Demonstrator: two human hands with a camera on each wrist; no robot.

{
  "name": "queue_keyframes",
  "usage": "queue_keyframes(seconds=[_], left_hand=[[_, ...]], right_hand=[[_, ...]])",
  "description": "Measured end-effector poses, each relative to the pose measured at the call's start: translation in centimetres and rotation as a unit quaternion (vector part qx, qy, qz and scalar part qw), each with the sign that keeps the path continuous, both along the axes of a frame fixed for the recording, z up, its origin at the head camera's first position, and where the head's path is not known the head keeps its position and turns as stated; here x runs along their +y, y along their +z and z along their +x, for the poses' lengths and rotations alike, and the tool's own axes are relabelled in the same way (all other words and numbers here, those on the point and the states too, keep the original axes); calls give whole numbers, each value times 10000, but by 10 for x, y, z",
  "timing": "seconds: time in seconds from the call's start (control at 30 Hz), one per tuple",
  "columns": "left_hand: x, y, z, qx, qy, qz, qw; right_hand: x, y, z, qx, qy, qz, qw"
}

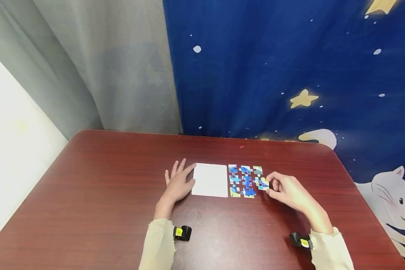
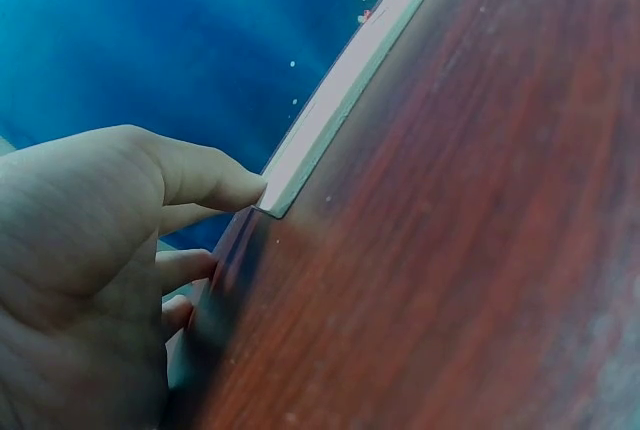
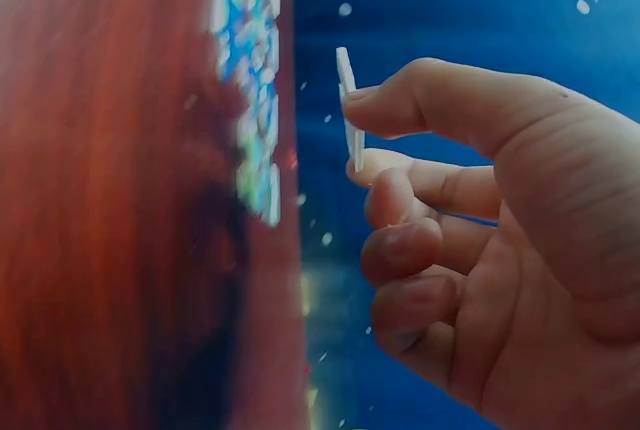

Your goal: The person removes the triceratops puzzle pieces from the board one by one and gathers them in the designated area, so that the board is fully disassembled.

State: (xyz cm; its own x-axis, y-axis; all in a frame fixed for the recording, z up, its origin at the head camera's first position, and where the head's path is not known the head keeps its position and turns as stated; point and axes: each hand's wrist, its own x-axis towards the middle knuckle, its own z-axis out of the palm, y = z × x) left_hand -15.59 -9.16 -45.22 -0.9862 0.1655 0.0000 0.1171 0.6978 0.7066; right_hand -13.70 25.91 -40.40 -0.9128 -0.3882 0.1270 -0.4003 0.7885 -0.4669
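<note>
A white square board [image 1: 210,180] lies flat on the table. My left hand [image 1: 179,184] rests at its left side, fingers spread, with the thumb and index fingertip touching the board's edge; the left wrist view shows the thumb against the corner of the board [image 2: 335,100]. My right hand [image 1: 288,190] pinches a jigsaw puzzle piece [image 1: 264,184] between thumb and index finger. In the right wrist view this thin piece [image 3: 343,65] is seen edge-on, held above the table. Several blue and green puzzle pieces [image 1: 246,181] lie in loose rows just right of the board.
The dark red wooden table [image 1: 104,195] reaches back to a grey curtain [image 1: 131,75] and a blue star-patterned curtain [image 1: 249,75]. A tiny red scrap [image 1: 242,147] lies near the far edge. Black bands with cameras [image 1: 185,233] sit at both wrists.
</note>
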Motion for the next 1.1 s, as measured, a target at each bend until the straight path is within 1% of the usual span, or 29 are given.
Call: queue_keyframes(seconds=[0.17,0.3,0.4,0.53,0.77,0.83,1.03,1.1], left_hand=[[-3,0,-2,26,-21,12,10000],[-4,0,0,4,-21,60,10000],[-5,0,0,-31,-20,59,10000],[-6,3,-2,10,17,28,10000],[-4,3,-3,-15,-27,-3,10000],[-4,3,-2,4,-66,5,10000],[-6,4,-3,34,-114,7,9999],[-7,4,-3,37,-105,18,9999]], right_hand=[[7,-9,-1,-197,24,70,9998],[6,-14,-2,-426,123,65,9990],[5,-15,-3,-588,154,24,9981],[4,-13,-4,-769,152,-38,9969],[5,-15,-4,-745,279,-11,9968],[5,-16,-3,-739,276,-9,9969],[1,-17,-1,-1261,50,-196,9918],[0,-16,-2,-1366,-19,-193,9904]])
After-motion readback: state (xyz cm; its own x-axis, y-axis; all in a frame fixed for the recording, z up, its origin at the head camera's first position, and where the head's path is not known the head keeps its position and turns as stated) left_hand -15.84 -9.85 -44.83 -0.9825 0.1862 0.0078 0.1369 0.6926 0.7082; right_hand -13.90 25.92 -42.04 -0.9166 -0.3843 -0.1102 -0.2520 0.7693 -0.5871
